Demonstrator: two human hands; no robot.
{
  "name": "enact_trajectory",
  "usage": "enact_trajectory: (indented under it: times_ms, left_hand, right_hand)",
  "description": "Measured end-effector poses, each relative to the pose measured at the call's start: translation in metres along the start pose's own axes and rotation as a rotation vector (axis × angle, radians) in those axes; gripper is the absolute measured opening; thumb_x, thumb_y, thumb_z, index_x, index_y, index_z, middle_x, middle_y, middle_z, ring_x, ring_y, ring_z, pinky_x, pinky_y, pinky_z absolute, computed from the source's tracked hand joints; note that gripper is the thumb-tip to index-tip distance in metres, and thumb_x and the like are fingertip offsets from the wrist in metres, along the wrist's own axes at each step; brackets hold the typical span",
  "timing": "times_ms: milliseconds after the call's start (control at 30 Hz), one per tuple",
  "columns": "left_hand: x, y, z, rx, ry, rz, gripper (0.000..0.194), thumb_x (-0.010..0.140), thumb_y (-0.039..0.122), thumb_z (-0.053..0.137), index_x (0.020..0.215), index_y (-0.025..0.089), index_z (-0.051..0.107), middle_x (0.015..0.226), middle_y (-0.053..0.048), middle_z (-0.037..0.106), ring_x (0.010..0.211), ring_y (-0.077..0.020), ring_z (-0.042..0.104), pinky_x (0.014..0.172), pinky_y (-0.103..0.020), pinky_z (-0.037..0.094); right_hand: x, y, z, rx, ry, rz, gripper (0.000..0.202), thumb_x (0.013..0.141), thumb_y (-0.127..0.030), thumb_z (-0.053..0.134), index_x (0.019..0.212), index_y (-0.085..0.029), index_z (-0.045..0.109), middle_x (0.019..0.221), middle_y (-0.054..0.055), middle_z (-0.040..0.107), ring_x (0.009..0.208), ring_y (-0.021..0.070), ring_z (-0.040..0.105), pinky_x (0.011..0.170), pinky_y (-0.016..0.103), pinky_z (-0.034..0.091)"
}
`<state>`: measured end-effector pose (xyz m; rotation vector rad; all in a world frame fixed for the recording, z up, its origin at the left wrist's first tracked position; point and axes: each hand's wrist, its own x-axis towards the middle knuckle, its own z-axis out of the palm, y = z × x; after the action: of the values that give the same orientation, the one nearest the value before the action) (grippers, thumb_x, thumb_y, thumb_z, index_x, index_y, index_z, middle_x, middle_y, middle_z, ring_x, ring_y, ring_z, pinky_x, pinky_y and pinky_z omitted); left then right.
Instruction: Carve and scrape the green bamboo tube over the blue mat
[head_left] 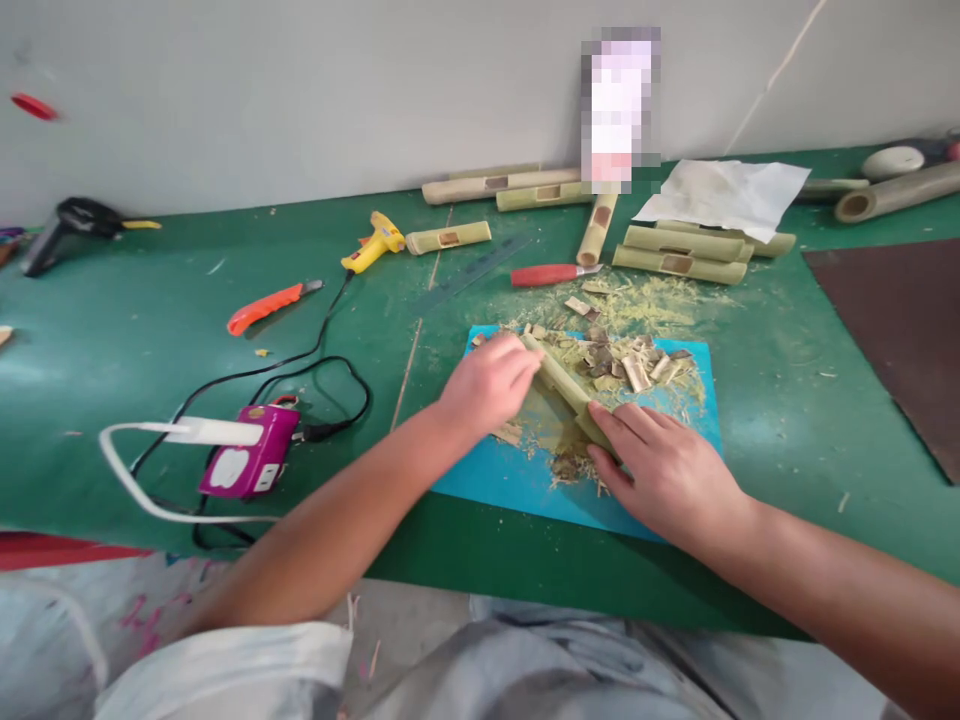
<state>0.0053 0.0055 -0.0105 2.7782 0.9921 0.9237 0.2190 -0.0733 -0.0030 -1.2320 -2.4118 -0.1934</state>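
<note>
A short green bamboo tube (564, 384) lies slanted on a blue cutting mat (517, 478), among bamboo chips and shavings (637, 365). My left hand (487, 385) grips the tube's far upper end with curled fingers. My right hand (664, 468) lies over its near lower end, fingers pressed against it. Both hands hold the same tube; the tube's middle shows between them.
The green table (112, 340) carries a red-handled knife (551, 273), an orange utility knife (270, 303), a yellow glue gun (377, 242), a purple power strip (251, 463) with cables, several bamboo pieces (679, 255), white paper (731, 193) and a brown sheet (900, 320).
</note>
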Motion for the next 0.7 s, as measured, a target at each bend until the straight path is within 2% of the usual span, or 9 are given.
enact_trajectory:
  times_ms: [33, 133, 167, 267, 400, 500, 600, 633, 700]
  left_hand:
    - [-0.0003, -0.0001, -0.0001, 0.025, 0.036, -0.018, 0.025, 0.098, 0.020, 0.046, 0.091, 0.011, 0.068, 0.081, -0.007, 0.065, 0.073, -0.0139, 0.061, 0.068, -0.026, 0.052]
    - [-0.0016, 0.0002, 0.0000, 0.005, -0.074, 0.025, 0.026, 0.099, 0.019, 0.042, 0.105, 0.012, 0.067, 0.077, -0.005, 0.063, 0.070, -0.0135, 0.059, 0.065, -0.025, 0.051]
    - [-0.0019, 0.0002, 0.0000, -0.014, -0.074, 0.041, 0.026, 0.099, 0.019, 0.042, 0.106, 0.012, 0.066, 0.080, -0.006, 0.063, 0.073, -0.0132, 0.060, 0.067, -0.025, 0.052]
    - [-0.0025, 0.0007, -0.0003, 0.052, 0.032, -0.015, 0.027, 0.099, 0.019, 0.043, 0.091, 0.011, 0.068, 0.078, -0.006, 0.062, 0.071, -0.0136, 0.059, 0.067, -0.026, 0.052]
    - [-0.0031, 0.0018, -0.0011, 0.010, -0.072, 0.068, 0.026, 0.099, 0.019, 0.041, 0.105, 0.012, 0.066, 0.078, -0.005, 0.062, 0.074, -0.0137, 0.060, 0.067, -0.025, 0.052]
    - [-0.0031, 0.0002, -0.0016, 0.061, 0.027, -0.013, 0.027, 0.099, 0.019, 0.043, 0.093, 0.009, 0.068, 0.078, -0.007, 0.062, 0.071, -0.0142, 0.059, 0.065, -0.026, 0.051]
    - [-0.0032, -0.0003, -0.0015, 0.012, -0.075, 0.039, 0.028, 0.099, 0.018, 0.040, 0.108, 0.011, 0.065, 0.079, -0.006, 0.063, 0.072, -0.0141, 0.059, 0.065, -0.026, 0.051]
    - [-0.0031, -0.0002, -0.0016, -0.013, -0.084, 0.059, 0.027, 0.099, 0.018, 0.041, 0.107, 0.012, 0.066, 0.079, -0.005, 0.063, 0.072, -0.0135, 0.059, 0.066, -0.025, 0.051]
    - [-0.0027, 0.0006, -0.0019, 0.028, -0.014, 0.001, 0.025, 0.099, 0.019, 0.043, 0.098, 0.011, 0.067, 0.079, -0.006, 0.063, 0.071, -0.0134, 0.059, 0.066, -0.026, 0.051]
  right_hand:
    - [0.0002, -0.0001, -0.0003, -0.003, -0.001, 0.000, 0.033, 0.091, -0.022, 0.052, 0.115, -0.002, 0.062, 0.082, 0.007, 0.064, 0.073, 0.0190, 0.060, 0.064, 0.032, 0.048]
    - [0.0008, -0.0003, -0.0012, -0.009, -0.009, -0.002, 0.032, 0.092, -0.023, 0.051, 0.114, -0.003, 0.062, 0.081, 0.007, 0.063, 0.073, 0.0185, 0.060, 0.064, 0.031, 0.048]
    - [0.0010, -0.0004, -0.0013, -0.008, -0.010, 0.001, 0.032, 0.092, -0.022, 0.051, 0.115, -0.002, 0.062, 0.081, 0.007, 0.063, 0.073, 0.0188, 0.060, 0.064, 0.032, 0.048]
    - [0.0010, -0.0007, -0.0017, -0.001, -0.008, 0.002, 0.033, 0.090, -0.021, 0.054, 0.115, -0.001, 0.062, 0.082, 0.007, 0.064, 0.074, 0.0199, 0.061, 0.064, 0.033, 0.048]
    - [0.0009, -0.0011, -0.0020, 0.001, -0.014, -0.004, 0.032, 0.090, -0.020, 0.054, 0.114, -0.001, 0.062, 0.080, 0.007, 0.063, 0.073, 0.0195, 0.061, 0.063, 0.033, 0.048]
    - [0.0010, -0.0012, -0.0021, -0.014, -0.010, 0.001, 0.032, 0.090, -0.021, 0.053, 0.115, -0.002, 0.062, 0.081, 0.007, 0.063, 0.073, 0.0196, 0.061, 0.063, 0.033, 0.048]
    - [0.0014, -0.0010, -0.0016, -0.020, -0.015, 0.000, 0.032, 0.091, -0.021, 0.052, 0.114, -0.003, 0.063, 0.081, 0.006, 0.063, 0.072, 0.0189, 0.060, 0.063, 0.032, 0.047]
    - [0.0015, -0.0009, -0.0015, -0.021, -0.016, 0.002, 0.032, 0.091, -0.021, 0.052, 0.114, -0.003, 0.063, 0.081, 0.006, 0.064, 0.072, 0.0188, 0.060, 0.063, 0.032, 0.047]
    - [0.0017, -0.0008, -0.0013, -0.024, -0.013, 0.008, 0.033, 0.091, -0.022, 0.052, 0.115, -0.003, 0.062, 0.082, 0.006, 0.064, 0.073, 0.0194, 0.061, 0.064, 0.032, 0.047]
